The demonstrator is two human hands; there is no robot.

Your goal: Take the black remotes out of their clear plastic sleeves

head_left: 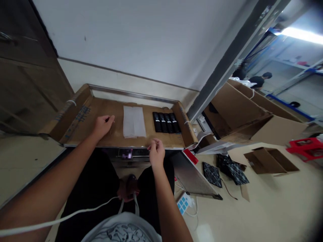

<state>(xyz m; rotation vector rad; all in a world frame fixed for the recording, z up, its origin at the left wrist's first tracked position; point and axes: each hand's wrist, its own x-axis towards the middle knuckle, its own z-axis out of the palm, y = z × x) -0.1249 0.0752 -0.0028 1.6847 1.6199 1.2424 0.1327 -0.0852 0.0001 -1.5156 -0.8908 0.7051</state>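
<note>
My left hand (pixel 103 126) is just above the left half of a cardboard-lined work surface (pixel 108 106), its fingers curled and thumb near the index finger; anything in them cannot be made out. To its right lies a flat stack of whitish, thin sheets or bags (pixel 134 121). At the front edge, below the gap between that stack and a row of black items, is my right hand (pixel 156 153), with fingers bent in a pinch; whether something small is in it does not show. Several long black objects with white labels (pixel 166 122) lie side by side at the right.
Cardboard side walls (pixel 185 122) bound the surface. A large open carton (pixel 239 111) stands to the right. On the floor are a smaller carton (pixel 271 160), black patterned packets (pixel 212 174), a power strip (pixel 183 203) and a red stool (pixel 305 148). People sit far back.
</note>
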